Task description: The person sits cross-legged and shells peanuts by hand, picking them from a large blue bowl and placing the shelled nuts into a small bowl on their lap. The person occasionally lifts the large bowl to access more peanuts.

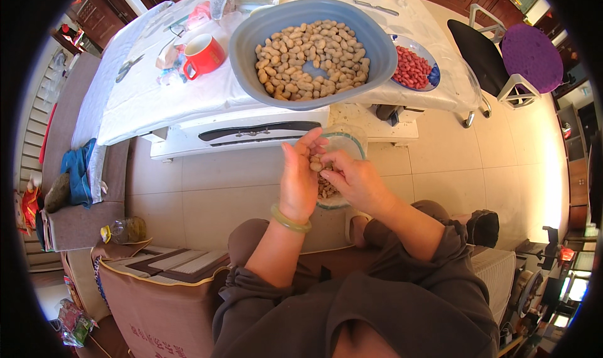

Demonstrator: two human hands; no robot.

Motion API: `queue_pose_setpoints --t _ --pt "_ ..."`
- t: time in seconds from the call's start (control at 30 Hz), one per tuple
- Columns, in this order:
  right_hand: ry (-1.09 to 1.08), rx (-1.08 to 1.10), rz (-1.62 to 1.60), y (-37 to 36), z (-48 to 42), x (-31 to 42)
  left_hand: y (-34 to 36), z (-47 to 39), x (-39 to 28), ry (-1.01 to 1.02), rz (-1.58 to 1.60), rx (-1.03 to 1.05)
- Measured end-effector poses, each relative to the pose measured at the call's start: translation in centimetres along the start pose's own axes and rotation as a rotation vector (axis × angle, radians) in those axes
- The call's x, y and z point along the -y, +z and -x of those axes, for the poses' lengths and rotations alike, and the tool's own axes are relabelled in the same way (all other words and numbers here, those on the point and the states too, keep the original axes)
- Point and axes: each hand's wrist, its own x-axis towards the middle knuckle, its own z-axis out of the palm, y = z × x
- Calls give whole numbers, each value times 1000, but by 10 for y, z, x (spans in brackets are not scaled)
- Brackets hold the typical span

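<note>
In front of my body, my left hand (300, 181) is turned palm inward with its fingers curled, cradling an unshelled peanut (316, 165). The fingertips of my right hand (360, 179) pinch at that same peanut from the right. Below both hands on the floor stands a bin with a clear liner and green rim (362, 146), with peanut shells (326, 188) inside, partly hidden by my hands. On the table, a blue-grey plastic basin (245, 61) holds many peanuts in their shells (301, 47). Beside it, a blue-and-white plate (434, 77) carries red-skinned shelled peanuts (412, 68).
A red mug (205, 56), scissors (127, 69) and a knife (376, 7) lie about the plastic-covered table (155, 103). A black chair (476, 51) and a purple round stool (532, 58) stand at right. On the left floor rests a plastic bottle (127, 229).
</note>
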Motion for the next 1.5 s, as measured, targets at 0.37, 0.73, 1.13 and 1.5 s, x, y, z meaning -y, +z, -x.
queue_pose_setpoints --t 0.37,0.73,1.13,1.5 --pt "16 -91 40 8 0 -8 4 4 5 197 -144 175" --pt "-123 -260 308 3 -1 -4 -5 4 7 -8 -51 -52" --pt "36 -223 -88 -3 -3 -7 3 5 -5 -100 -41 31" --pt "107 -26 -532 -10 -6 -9 -2 5 2 -57 -300 26"
